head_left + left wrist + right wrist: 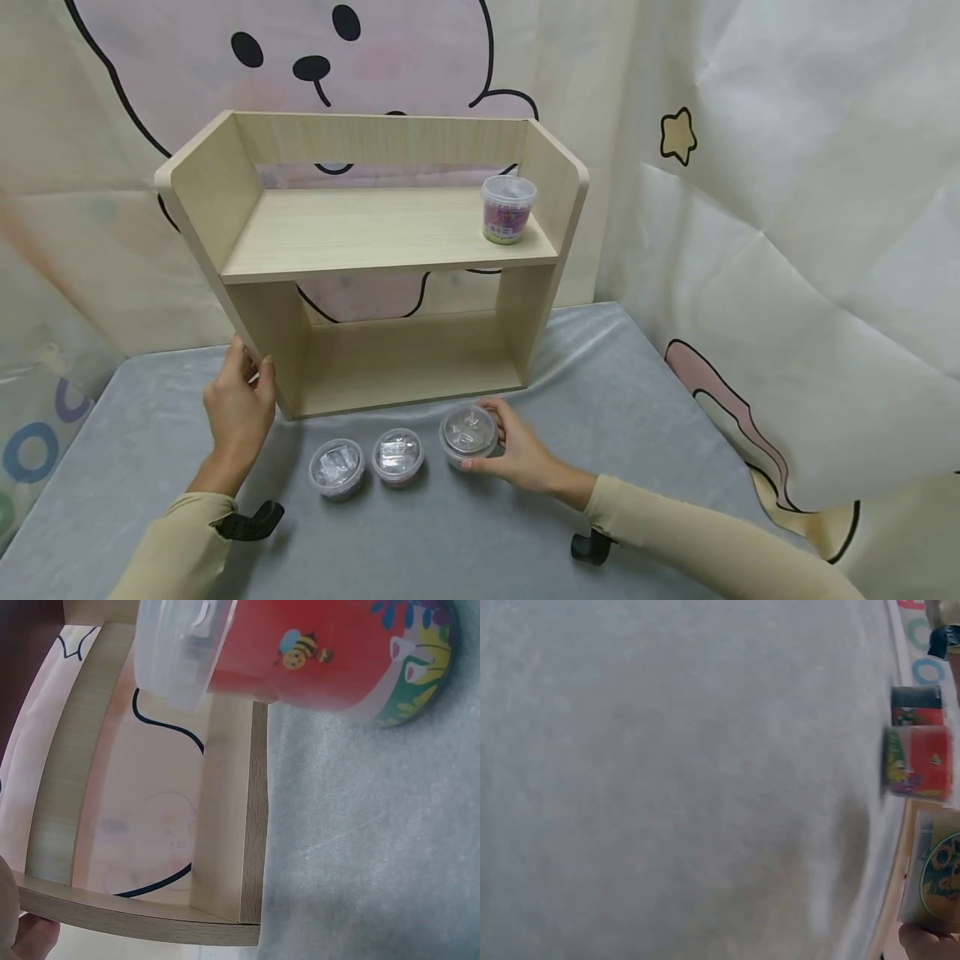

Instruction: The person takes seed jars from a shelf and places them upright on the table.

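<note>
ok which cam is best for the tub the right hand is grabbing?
Head view: the clear-lidded tub shows whole, with the right hand curled round it in front of the shelf unit. The right wrist view catches only its side at the frame edge. The left wrist view doesn't clearly show it.

So there's four little lidded tubs total: three in a row on the grey table [637, 392] at [337, 467], [398, 455] and [469, 433], plus one purple tub [508, 208] up on the single wooden shelf unit [360, 237]. Two hands [238, 407] [522, 454] in view.
</note>
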Demonstrator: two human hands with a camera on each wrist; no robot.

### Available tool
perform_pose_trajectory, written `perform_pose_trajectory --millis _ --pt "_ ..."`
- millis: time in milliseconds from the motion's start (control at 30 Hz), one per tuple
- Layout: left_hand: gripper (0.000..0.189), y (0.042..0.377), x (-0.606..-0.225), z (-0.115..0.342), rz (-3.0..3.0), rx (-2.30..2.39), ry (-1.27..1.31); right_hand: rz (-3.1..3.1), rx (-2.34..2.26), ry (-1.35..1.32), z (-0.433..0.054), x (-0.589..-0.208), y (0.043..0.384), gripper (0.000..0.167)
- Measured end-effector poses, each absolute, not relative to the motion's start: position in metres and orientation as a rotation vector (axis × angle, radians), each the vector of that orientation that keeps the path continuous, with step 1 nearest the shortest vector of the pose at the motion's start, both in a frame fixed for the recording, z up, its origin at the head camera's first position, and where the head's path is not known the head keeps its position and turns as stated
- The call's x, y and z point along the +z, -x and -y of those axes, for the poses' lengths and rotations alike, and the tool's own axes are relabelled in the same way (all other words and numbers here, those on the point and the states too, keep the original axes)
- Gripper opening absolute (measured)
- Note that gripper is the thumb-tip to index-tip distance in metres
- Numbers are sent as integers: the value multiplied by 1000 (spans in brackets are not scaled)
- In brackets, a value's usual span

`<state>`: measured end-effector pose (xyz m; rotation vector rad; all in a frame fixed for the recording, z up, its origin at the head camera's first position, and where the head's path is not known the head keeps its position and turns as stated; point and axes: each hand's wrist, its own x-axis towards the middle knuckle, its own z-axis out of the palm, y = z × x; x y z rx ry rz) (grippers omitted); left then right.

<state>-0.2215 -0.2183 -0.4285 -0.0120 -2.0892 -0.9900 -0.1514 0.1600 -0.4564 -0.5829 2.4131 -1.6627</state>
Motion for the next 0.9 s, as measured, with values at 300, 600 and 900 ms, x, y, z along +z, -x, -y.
perform_pose_trajectory --millis 300,600,900 --pt "19 222 -430 220 2093 -986 5 -2324 -1693 587 -154 -476 150 83" --pt "21 224 -433 219 2094 -989 20 -2324 -1621 561 -154 -483 153 86" --pt "24 223 -433 221 2090 -971 26 -2385 -1487 577 -157 -478 149 104"
